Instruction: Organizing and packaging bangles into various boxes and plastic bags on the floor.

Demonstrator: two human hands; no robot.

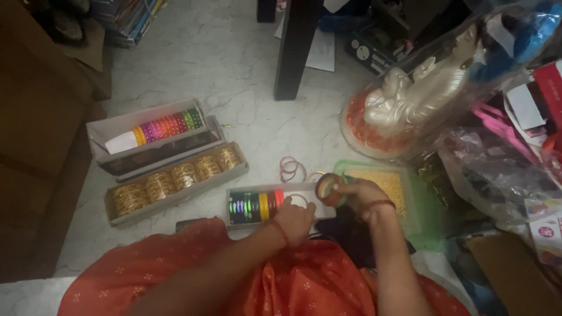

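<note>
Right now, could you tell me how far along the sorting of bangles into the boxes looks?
Done: the gold-bangle box and multicoloured box look full. In hand: the right hand holds a bangle stack by the small box, where the left hand rests. Left: its white end, and loose bangles on the floor.

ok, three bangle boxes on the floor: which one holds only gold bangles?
The long middle box, with four clusters of gold bangles. The far box holds pink, red and green ones; the small box by the left hand holds green, yellow and red.

I see statue (421, 88) blurred under plastic, top cut off | bags right of it indistinct | my left hand (295, 219) hides the small box's (275, 206) near wall
</note>
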